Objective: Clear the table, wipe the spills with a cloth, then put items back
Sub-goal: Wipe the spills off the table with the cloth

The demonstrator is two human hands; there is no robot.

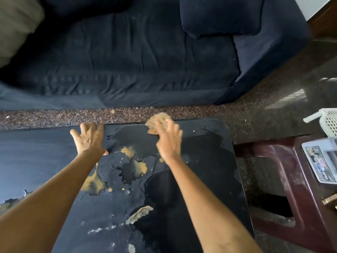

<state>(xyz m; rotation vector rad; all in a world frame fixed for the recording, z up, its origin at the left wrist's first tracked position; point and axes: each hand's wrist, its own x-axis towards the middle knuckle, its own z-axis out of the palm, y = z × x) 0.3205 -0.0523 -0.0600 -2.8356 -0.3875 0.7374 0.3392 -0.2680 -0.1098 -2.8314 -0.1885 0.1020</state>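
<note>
Currently, the wiping step is under way. The black table (45,152) carries no items, yet orange-brown spills (134,168) remain at its middle, and putting items back is still to come. The right hand (168,141) presses a tan cloth (157,123) at the table's far edge, fingers curled over it. The left hand (90,139) rests flat on the table beside the far edge, fingers spread.
</note>
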